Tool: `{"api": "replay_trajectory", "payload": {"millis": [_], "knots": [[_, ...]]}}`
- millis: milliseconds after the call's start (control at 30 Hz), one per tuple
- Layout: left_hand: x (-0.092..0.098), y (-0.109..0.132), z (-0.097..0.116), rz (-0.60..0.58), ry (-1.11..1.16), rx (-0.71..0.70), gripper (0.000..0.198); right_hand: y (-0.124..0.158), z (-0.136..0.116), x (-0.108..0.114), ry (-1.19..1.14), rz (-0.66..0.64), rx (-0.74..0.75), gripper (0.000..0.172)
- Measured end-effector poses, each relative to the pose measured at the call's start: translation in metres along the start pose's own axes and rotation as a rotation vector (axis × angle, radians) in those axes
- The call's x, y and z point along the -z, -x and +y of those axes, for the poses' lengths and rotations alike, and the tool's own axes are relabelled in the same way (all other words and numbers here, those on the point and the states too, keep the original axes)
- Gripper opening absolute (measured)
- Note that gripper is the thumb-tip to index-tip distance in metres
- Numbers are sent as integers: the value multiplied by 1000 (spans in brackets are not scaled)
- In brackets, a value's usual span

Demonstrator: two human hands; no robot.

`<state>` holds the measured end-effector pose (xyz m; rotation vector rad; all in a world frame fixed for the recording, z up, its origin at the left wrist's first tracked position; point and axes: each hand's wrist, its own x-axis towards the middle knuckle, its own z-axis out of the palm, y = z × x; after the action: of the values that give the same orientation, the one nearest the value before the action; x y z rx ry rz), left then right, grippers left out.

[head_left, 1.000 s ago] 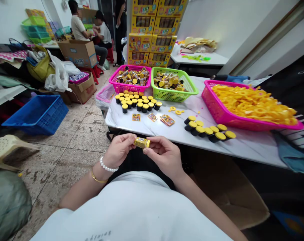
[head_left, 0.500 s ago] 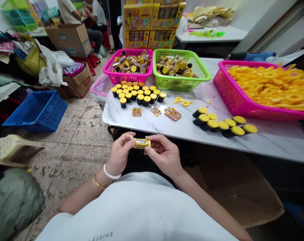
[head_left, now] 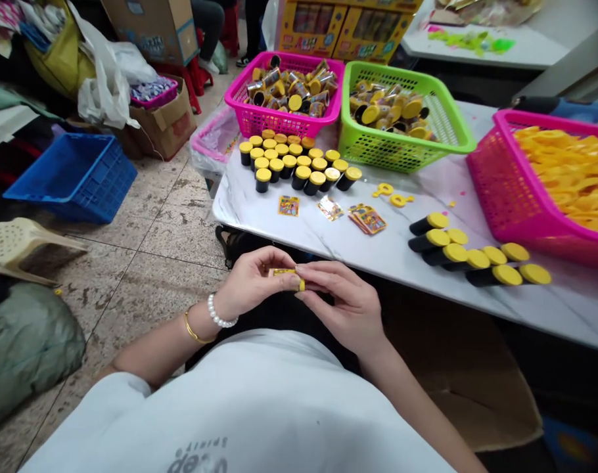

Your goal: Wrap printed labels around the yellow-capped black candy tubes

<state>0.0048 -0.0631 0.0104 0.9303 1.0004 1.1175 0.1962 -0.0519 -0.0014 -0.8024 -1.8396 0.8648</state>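
Between my two hands, over my lap and just short of the table edge, is a small bottle (head_left: 284, 271) with a printed label and a yellow lid. My left hand (head_left: 252, 282) is wrapped round its body. The fingers of my right hand (head_left: 345, 299) pinch at the lid end; most of the bottle is covered. Beyond them on the table are a single printed sticker (head_left: 288, 205), a shiny sticker (head_left: 330, 208) and a small stack of stickers (head_left: 368, 219). Several black bottles with yellow lids (head_left: 301, 174) stand in rows behind the stickers.
More black bottles (head_left: 430, 240) lie tilted at the right. A pink basket (head_left: 284, 123) and a green basket (head_left: 402, 154) hold bottles; another pink basket (head_left: 506, 177) holds yellow plastic rings. Two yellow rings (head_left: 392, 195) lie between. A blue crate (head_left: 77, 177) and stool (head_left: 23, 246) stand left.
My fingers have closed further over the bottle, hiding most of its label. The left thumb has slid toward the lid. The view has tipped down and the table appears nearer.
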Motion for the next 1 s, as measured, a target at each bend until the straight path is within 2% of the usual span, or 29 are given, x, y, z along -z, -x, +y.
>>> {"api": "replay_trajectory", "payload": {"millis": [200, 367, 467, 567, 633, 700, 767, 867, 933, 1000], "knots": [[9, 2, -6, -36, -66, 31, 34, 4, 4, -5, -108, 3, -113, 32], [12, 3, -13, -58, -27, -126, 32, 2, 0, -6, -148, 44, -190, 19], [12, 3, -11, -61, -211, -297, 25, 0, -2, -5, -227, 63, -274, 22], [14, 1, -6, -111, -472, -602, 18, -1, 3, -3, -372, 31, -451, 22], [16, -1, -5, -165, -564, -768, 13, -1, 7, -2, -503, -19, -582, 23], [18, -3, -6, -208, -586, -826, 13, -2, 11, -4, -601, -55, -662, 26], [20, -3, -9, -195, -562, -756, 24, -2, 11, -7, -616, -41, -667, 27], [22, -1, -14, -71, -395, -459, 46, -2, 7, -13, -510, 61, -528, 24], [22, 1, -15, -30, -278, -258, 47, -1, 5, -17, -420, 115, -401, 23], [23, 3, -16, -28, -255, -170, 40, -1, 6, -18, -381, 139, -334, 22]]}}
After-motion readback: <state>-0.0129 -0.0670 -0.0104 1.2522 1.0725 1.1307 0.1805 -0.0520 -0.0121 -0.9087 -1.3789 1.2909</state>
